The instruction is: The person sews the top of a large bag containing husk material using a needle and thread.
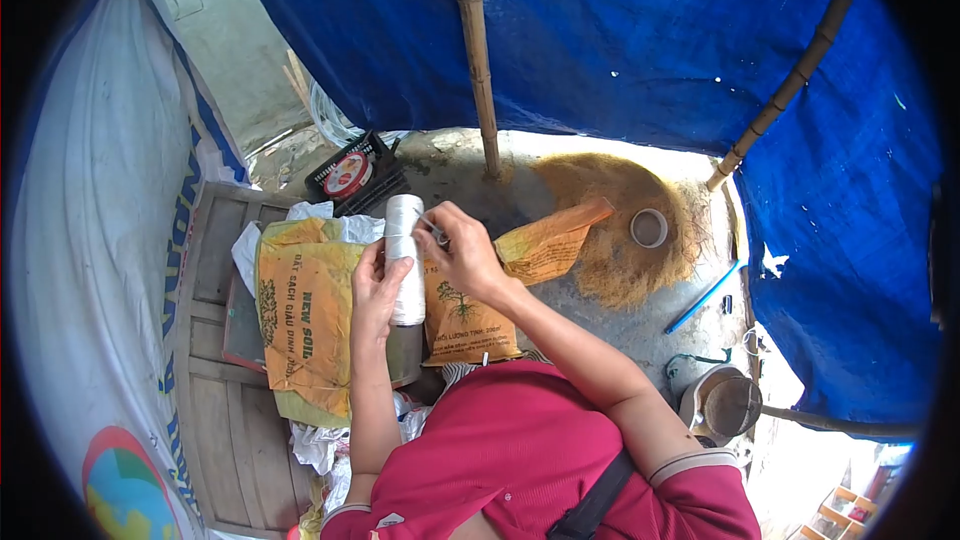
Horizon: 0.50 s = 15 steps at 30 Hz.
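A white spool of string stands nearly upright in the middle of the view. My left hand is wrapped round its lower left side. At its upper right, my right hand has its fingers pinched on a strand of the string. Below the hands lies an orange printed soil bag. Another orange soil bag is spread out to the left, over a yellowish sack.
Brown loose material is heaped on the floor, with a round ring on it. A blue stick and a metal pot lie at the right. Bamboo poles cross a blue tarp. A black crate is behind.
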Available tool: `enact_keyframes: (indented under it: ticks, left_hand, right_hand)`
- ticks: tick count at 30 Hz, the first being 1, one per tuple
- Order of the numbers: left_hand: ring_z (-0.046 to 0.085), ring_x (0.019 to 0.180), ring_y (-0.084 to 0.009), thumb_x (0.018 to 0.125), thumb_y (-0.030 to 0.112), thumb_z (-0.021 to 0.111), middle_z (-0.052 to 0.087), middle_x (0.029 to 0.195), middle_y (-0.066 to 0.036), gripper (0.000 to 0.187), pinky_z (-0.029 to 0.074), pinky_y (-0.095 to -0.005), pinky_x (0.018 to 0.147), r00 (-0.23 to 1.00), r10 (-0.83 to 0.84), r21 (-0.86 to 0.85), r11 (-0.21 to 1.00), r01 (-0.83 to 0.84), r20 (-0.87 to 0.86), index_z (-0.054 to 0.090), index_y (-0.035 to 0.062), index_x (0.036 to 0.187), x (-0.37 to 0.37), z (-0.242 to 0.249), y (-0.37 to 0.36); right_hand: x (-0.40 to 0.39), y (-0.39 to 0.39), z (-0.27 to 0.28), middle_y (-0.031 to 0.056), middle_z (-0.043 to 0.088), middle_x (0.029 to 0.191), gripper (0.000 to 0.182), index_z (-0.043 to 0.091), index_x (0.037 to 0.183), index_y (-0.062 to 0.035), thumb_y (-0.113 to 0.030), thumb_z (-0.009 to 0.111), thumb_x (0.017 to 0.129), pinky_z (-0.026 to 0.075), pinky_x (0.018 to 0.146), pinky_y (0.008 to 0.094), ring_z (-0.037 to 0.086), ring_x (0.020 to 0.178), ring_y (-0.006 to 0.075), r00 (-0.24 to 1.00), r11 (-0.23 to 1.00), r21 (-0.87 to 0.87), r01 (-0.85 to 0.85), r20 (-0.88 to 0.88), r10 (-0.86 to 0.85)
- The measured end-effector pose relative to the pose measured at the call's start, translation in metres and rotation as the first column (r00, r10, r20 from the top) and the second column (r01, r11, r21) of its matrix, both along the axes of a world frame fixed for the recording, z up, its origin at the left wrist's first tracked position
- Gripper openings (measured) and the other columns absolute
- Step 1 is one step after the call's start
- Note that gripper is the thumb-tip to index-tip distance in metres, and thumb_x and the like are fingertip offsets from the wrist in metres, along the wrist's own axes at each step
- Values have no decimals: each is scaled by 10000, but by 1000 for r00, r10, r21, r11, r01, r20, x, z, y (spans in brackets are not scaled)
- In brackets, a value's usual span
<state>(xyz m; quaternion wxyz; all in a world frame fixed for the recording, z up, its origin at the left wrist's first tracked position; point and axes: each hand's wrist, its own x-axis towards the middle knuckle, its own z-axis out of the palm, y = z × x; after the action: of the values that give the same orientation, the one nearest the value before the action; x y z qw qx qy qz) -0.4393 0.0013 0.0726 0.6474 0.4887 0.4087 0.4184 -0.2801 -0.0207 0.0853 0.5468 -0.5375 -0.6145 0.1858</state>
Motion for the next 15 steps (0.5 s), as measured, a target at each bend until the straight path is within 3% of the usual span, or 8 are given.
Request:
enact_keyframes:
  ticks: [2,4,6,7,8,11,14,15]
  left_hand:
    - [566,874,-123,788,119,690,578,1021,-99,487,483,-259,745,999,-23,33,999,22,34,471,-37,1195,4,1,-1]
    - [571,907,-133,781,109,697,575,1055,-103,501,486,-263,765,997,-57,3,998,57,59,468,-41,1200,4,3,-1]
    - [571,938,-139,777,109,701,572,1085,-114,515,487,-266,778,996,-71,-4,997,71,52,464,-46,1208,1,-2,1]
    - [572,953,-146,769,109,710,570,1104,-122,534,488,-269,783,996,-79,-35,996,80,30,460,-50,1213,0,0,1]
    - [575,949,-151,759,104,719,573,1097,-122,544,488,-274,784,997,-69,-25,997,70,25,460,-53,1211,1,1,0]
    - [582,932,-159,754,103,724,575,1090,-127,549,491,-285,781,998,-59,55,997,59,9,460,-54,1209,3,-2,2]
    - [589,922,-166,729,101,738,577,1086,-138,607,493,-291,774,997,-59,70,996,62,-50,442,-60,1234,2,6,2]
    - [580,919,-160,709,109,749,576,1067,-127,661,483,-283,779,987,-42,143,988,65,-158,427,-55,1262,1,8,2]
  right_hand:
    - [7,5,-2,103,578,785,90,560,881,19,-58,594,849,451,580,305,560,664,160,997,1000,0,19,-81,-19]
    - [17,6,7,69,591,782,95,557,898,13,-79,563,876,434,571,273,518,678,97,964,976,-216,-25,-265,-34]
    - [25,12,6,100,594,730,130,569,885,8,-120,580,868,433,583,273,518,615,117,947,995,-104,-6,-320,-27]
    - [30,9,15,98,596,767,141,586,885,5,-120,626,834,441,587,290,545,630,146,966,974,-225,-36,-256,-24]
    - [25,8,20,98,596,767,141,586,885,5,-120,626,834,441,587,290,545,630,146,966,974,-224,-46,-257,-13]
    - [15,-1,28,104,570,823,180,611,880,-5,-111,689,758,462,634,358,588,712,277,996,996,-76,-48,65,53]
    - [8,4,15,107,563,817,160,610,869,-3,-100,680,763,463,641,371,585,717,301,999,996,-85,-5,38,8]
    - [8,6,14,120,570,816,130,601,860,5,-76,659,777,461,639,368,586,703,285,999,997,-71,15,35,-13]
